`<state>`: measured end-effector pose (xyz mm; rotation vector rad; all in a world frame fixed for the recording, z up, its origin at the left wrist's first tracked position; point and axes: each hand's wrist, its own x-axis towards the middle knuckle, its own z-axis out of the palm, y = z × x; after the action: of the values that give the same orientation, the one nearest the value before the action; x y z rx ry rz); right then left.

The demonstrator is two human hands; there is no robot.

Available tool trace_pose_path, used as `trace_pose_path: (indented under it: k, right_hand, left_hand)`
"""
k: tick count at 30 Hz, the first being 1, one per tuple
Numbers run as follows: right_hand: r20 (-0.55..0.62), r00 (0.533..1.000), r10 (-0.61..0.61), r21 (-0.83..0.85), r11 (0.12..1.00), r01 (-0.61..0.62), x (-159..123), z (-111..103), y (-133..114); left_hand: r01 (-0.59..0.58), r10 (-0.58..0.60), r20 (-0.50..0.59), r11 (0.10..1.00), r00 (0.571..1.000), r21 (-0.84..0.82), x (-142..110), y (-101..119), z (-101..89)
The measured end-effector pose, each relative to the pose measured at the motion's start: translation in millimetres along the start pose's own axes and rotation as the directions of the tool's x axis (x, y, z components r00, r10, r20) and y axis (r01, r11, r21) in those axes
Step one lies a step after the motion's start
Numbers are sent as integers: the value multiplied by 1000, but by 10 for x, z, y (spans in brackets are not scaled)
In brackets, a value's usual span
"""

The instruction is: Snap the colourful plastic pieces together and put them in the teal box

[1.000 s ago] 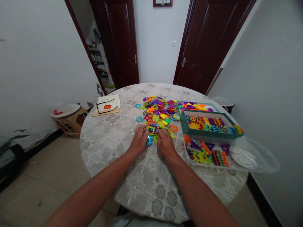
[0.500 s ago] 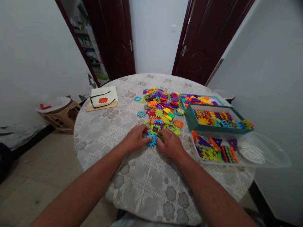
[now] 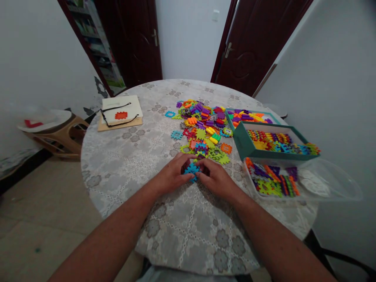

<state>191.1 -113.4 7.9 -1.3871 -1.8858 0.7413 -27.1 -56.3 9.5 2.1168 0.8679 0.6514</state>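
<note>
Hands — left hand (image 3: 173, 173), right hand (image 3: 217, 178) — pinch a blue toothed building plate (image 3: 192, 170) from both sides, nearer than the heap (image 3: 202, 117); broad face toward the wearer, long axis unclear.

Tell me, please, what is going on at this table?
Someone's left hand and right hand are holding a blue toothed piece between their fingers, on the near side of a pile of colourful plastic pieces on the round table. A green box and a clear container to the right hold more pieces.
</note>
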Motion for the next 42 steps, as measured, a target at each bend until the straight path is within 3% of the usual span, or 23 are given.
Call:
trace_pose_path:
  k: [4, 10, 15, 21, 29, 36, 42]
  right_hand:
    - [-25, 997, 79, 113, 991, -75, 6, -58, 14]
    - [-132, 961, 241, 205, 956, -212, 62, -378, 120]
    - [-144, 949, 282, 235, 941, -244, 78, -467, 209]
    - [-147, 964, 223, 56, 975, -217, 30, -442, 81]
    - [-193, 980, -50, -266, 964, -4, 44, -215, 131]
    - [-190, 980, -57, -295, 956, -1, 37, -175, 170]
    - [-183, 981, 55, -422, 897, -129, -31, -256, 187]
  left_hand:
    - [-5, 11, -62, 996, 998, 92, -6, -24, 25]
    - [-101, 88, 55, 942, 995, 320, -15, -31, 31]
    - [-58, 46, 43, 929, 998, 365, 22, -15, 91]
    - [-84, 72, 54, 958, 996, 274, 7, -61, 33]
    - [-125, 116, 51, 953, 992, 275, 14, -75, 13]
    - [-168, 160, 52, 936, 986, 309, 20, 25, 26]
    - [-126, 132, 3, 932, 991, 339, 26, 21, 104]
